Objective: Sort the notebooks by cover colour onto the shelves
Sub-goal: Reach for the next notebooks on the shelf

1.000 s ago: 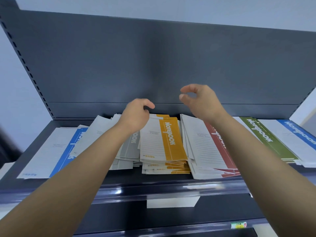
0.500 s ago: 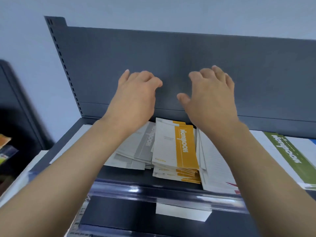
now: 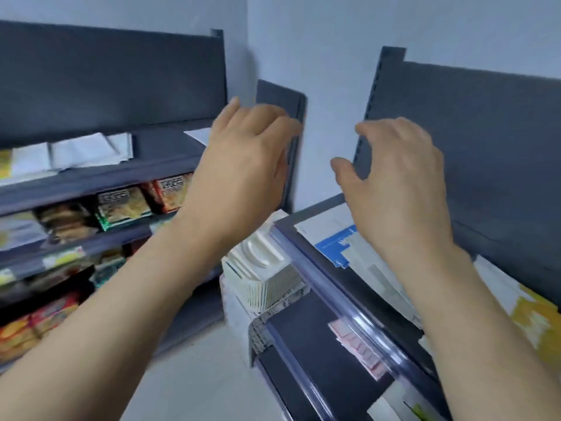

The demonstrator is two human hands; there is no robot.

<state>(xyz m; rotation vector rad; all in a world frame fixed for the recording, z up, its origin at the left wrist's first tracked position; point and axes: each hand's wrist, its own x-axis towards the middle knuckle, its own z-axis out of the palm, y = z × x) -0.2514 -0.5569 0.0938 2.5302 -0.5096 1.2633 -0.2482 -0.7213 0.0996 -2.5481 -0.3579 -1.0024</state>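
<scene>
Two empty hands aloft, loosely curled: left hand [image 3: 243, 165], right hand [image 3: 397, 183]; one blue notebook [image 3: 332, 248] below.

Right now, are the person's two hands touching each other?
Apart. The head view shows pale wall plainly between the left hand and the right hand; both have loosely curled fingers and hold nothing.

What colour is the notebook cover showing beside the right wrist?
The notebook is blue; only the head view shows it.
</scene>
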